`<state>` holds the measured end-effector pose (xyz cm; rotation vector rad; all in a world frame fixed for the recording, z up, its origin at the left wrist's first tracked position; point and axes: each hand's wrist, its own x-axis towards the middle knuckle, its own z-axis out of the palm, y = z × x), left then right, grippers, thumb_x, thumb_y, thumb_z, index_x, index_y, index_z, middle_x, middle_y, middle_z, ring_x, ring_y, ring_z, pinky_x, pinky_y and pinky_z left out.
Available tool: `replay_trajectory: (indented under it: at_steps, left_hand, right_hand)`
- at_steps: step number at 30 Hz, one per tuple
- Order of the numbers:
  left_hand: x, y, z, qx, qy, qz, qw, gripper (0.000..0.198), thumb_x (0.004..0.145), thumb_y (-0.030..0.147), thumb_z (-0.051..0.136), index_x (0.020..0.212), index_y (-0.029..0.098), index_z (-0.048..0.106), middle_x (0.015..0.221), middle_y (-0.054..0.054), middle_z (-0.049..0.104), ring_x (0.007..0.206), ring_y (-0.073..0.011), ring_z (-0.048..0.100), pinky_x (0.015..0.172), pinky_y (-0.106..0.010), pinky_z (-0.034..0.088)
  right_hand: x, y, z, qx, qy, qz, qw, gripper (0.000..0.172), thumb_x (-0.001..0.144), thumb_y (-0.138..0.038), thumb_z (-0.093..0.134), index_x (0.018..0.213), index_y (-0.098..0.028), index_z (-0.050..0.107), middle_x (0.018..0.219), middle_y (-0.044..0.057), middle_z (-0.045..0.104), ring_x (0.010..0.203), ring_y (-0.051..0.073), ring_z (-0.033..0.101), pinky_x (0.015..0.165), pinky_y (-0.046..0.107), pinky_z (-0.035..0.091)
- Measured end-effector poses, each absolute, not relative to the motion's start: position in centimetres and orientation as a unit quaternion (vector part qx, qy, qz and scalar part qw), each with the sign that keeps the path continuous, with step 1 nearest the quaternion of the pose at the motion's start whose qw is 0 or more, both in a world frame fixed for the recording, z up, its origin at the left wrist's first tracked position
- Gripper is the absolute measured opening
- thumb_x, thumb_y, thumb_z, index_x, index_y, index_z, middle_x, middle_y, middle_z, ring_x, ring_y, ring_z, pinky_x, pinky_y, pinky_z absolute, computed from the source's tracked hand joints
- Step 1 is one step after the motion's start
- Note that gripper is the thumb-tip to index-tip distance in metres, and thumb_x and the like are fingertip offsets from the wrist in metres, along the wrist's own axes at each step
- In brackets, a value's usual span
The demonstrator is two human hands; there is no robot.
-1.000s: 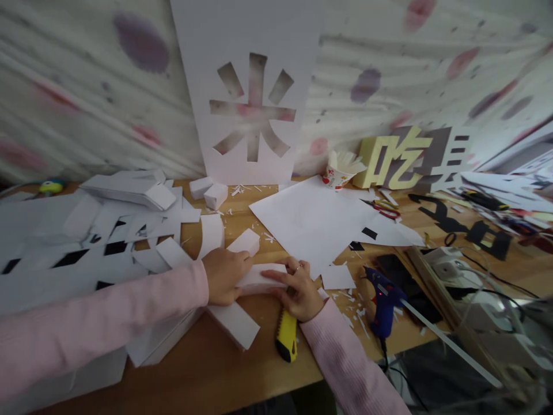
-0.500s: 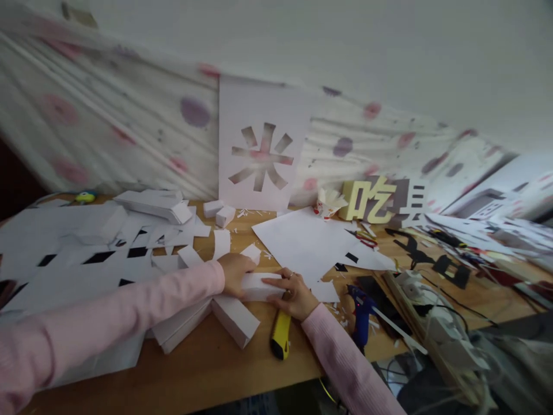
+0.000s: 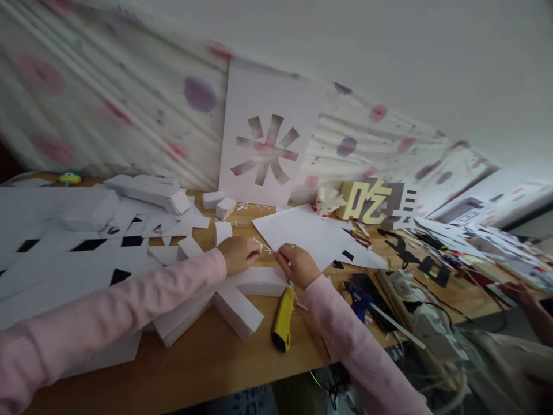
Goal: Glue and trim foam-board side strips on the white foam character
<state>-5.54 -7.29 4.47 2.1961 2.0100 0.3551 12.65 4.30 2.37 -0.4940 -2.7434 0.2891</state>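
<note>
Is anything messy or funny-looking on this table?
Yes. Small white paper scraps lie strewn over the wooden table, and the yellow utility knife lies loose by the front edge, close under the right hand. On the right, cables sit in a tangle at the table's edge.

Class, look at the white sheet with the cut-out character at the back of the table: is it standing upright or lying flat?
Upright. The white sheet stands on its lower edge on the table, against the spotted cloth, which shows through the cut-out.

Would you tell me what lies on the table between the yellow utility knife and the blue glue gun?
In the head view, the right forearm's pink sleeve crosses the gap between the yellow utility knife and the blue glue gun; beside it, bare wood with a few paper scraps.
</note>
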Motion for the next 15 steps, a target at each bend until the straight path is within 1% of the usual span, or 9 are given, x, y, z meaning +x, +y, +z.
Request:
replay_trajectory:
  at_steps: [1, 3, 5, 7, 9, 12, 15]
  left_hand:
    - [-5.3, -7.1, 4.2, 0.734, 0.668, 0.107, 0.059, 0.032, 0.094, 0.033, 0.037, 0.092, 0.017, 0.064, 0.097, -0.009, 0.069, 0.09, -0.0216, 0.063, 0.075, -0.032, 0.045]
    - [-4.9, -6.7, 3.5, 0.746, 0.66, 0.079, 0.044, 0.03, 0.093, 0.033, 0.039, 0.092, 0.016, 0.063, 0.097, -0.011, 0.068, 0.088, -0.0243, 0.064, 0.074, -0.035, 0.046]
    - [-4.7, -6.4, 2.7, 0.761, 0.646, 0.05, 0.042, 0.027, 0.092, 0.032, 0.041, 0.093, 0.015, 0.062, 0.096, -0.012, 0.068, 0.085, -0.0254, 0.065, 0.073, -0.037, 0.047]
    - [-4.6, -6.0, 1.9, 0.775, 0.629, 0.028, 0.047, 0.024, 0.091, 0.03, 0.043, 0.094, 0.015, 0.061, 0.093, -0.013, 0.069, 0.082, -0.0259, 0.066, 0.072, -0.038, 0.048]
    - [-4.6, -5.8, 1.4, 0.788, 0.613, 0.017, 0.054, 0.024, 0.092, 0.026, 0.04, 0.096, 0.014, 0.06, 0.092, -0.014, 0.068, 0.081, -0.0265, 0.066, 0.072, -0.04, 0.048]
    - [-4.4, -5.8, 1.2, 0.797, 0.601, 0.015, 0.055, 0.029, 0.093, 0.018, 0.031, 0.098, 0.01, 0.059, 0.093, -0.018, 0.067, 0.08, -0.0285, 0.066, 0.069, -0.042, 0.048]
    - [-4.2, -6.0, 1.3, 0.795, 0.604, 0.017, 0.046, 0.03, 0.093, 0.016, 0.029, 0.096, 0.009, 0.058, 0.087, -0.017, 0.067, 0.077, -0.0296, 0.067, 0.064, -0.04, 0.048]
  right_hand:
    - [11.9, 4.4, 2.5, -0.16, -0.973, 0.081, 0.141, 0.023, 0.095, -0.026, 0.047, 0.079, -0.017, 0.061, 0.08, 0.007, 0.064, 0.077, 0.019, 0.06, 0.074, 0.031, 0.044]
    - [11.0, 4.5, 2.4, -0.143, -0.984, 0.047, 0.092, 0.019, 0.093, -0.022, 0.049, 0.08, -0.016, 0.061, 0.08, 0.008, 0.064, 0.077, 0.019, 0.06, 0.073, 0.03, 0.043]
    - [10.5, 4.5, 1.9, -0.141, -0.988, 0.023, 0.054, 0.018, 0.094, -0.019, 0.048, 0.083, -0.014, 0.061, 0.082, 0.008, 0.065, 0.077, 0.019, 0.061, 0.071, 0.029, 0.043]
    - [10.4, 4.5, 1.3, -0.146, -0.989, 0.012, 0.025, 0.019, 0.096, -0.02, 0.045, 0.086, -0.014, 0.061, 0.085, 0.009, 0.065, 0.078, 0.019, 0.061, 0.07, 0.029, 0.042]
    - [10.3, 4.5, 0.9, -0.155, -0.988, 0.01, 0.001, 0.02, 0.098, -0.023, 0.044, 0.089, -0.015, 0.061, 0.089, 0.009, 0.066, 0.08, 0.019, 0.062, 0.069, 0.028, 0.042]
    - [10.1, 4.6, 0.8, -0.169, -0.985, 0.009, -0.024, 0.02, 0.099, -0.025, 0.042, 0.094, -0.017, 0.06, 0.097, 0.008, 0.066, 0.087, 0.02, 0.061, 0.071, 0.028, 0.043]
    - [9.9, 4.6, 0.9, -0.186, -0.982, -0.005, -0.035, 0.019, 0.098, -0.022, 0.042, 0.095, -0.016, 0.059, 0.098, 0.009, 0.065, 0.091, 0.021, 0.06, 0.076, 0.029, 0.043]
